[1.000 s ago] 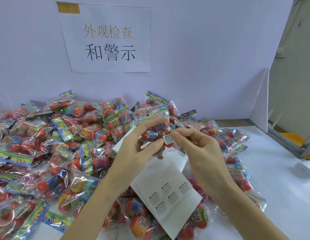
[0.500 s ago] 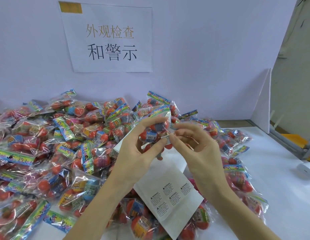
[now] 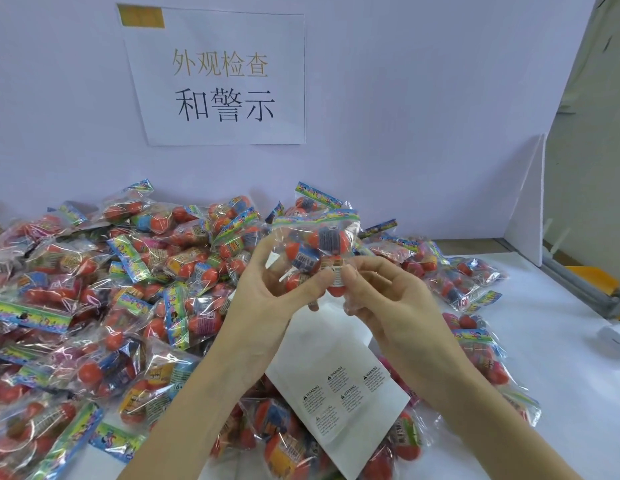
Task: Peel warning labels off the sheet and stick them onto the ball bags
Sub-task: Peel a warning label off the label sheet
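My left hand (image 3: 267, 292) holds a clear ball bag (image 3: 315, 247) of red and blue balls up above the pile, fingers curled round its lower edge. My right hand (image 3: 381, 299) pinches a small white warning label (image 3: 337, 274) with thumb and forefinger against the bag's lower right corner. The white label sheet (image 3: 336, 386) lies below my hands on top of other bags, with several warning labels left on its lower half.
A large pile of ball bags (image 3: 104, 306) covers the white table from the left to the middle, with more bags (image 3: 468, 282) at the right. A paper sign (image 3: 222, 77) hangs on the back wall. A small white device (image 3: 613, 336) sits at the right edge.
The label went from being held in front of the bag to being pressed on its lower corner. Both hands and the bag rose slightly.
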The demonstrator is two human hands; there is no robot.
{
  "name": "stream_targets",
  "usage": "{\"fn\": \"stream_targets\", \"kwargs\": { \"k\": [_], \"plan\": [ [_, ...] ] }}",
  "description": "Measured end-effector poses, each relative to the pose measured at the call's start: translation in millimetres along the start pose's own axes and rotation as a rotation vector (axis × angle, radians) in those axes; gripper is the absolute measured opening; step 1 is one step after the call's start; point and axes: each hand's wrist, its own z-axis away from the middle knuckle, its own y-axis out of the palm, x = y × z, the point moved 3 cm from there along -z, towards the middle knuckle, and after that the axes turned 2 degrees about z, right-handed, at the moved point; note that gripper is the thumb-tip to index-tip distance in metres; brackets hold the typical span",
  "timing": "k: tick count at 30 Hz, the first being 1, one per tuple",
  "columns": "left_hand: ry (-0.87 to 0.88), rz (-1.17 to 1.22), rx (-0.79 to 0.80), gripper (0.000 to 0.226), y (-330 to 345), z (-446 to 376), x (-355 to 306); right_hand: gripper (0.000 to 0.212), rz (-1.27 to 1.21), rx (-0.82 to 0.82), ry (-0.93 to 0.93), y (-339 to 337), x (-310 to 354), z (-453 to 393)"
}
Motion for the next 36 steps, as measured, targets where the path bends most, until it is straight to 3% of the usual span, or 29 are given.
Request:
{"fn": "stream_targets", "kwargs": {
  "k": [2,6,9,13,17,20,25,29,33,36],
  "plan": [
    [-0.059,0.083,-0.009,0.050,1,0,1,0.039,-0.092,0.023,0.028,-1,2,-2],
    [-0.113,0.144,0.006,0.036,5,2,3,0.019,-0.194,0.069,0.084,-2,1,-3],
    [-0.106,0.123,-0.012,0.026,6,3,4,0.021,-0.209,0.076,0.085,0,-1,-4],
    [-0.056,0.039,-0.021,0.041,6,4,4,0.039,0.037,0.002,-0.012,1,-5,-4],
    [-0.071,-0.026,-0.061,0.046,6,4,3,0.025,0.003,-0.006,-0.080,-2,-4,-4],
    [-0.150,0.074,-0.020,0.045,7,3,3,0.026,-0.029,-0.033,-0.092,-5,-3,-7],
    [-0.236,0.243,-0.100,0.039,4,1,5,0.019,-0.024,-0.071,-0.124,-6,-4,-7],
    [-0.236,0.321,-0.230,0.065,-4,-2,6,0.023,0.153,-0.114,-0.225,-4,1,-5],
    [-0.210,0.233,-0.152,0.068,-4,-2,5,0.015,0.211,-0.151,-0.165,-9,0,-8],
    [-0.183,0.108,-0.172,0.080,-8,-3,4,0.013,0.177,-0.051,-0.087,-17,3,-13]
  ]
}}
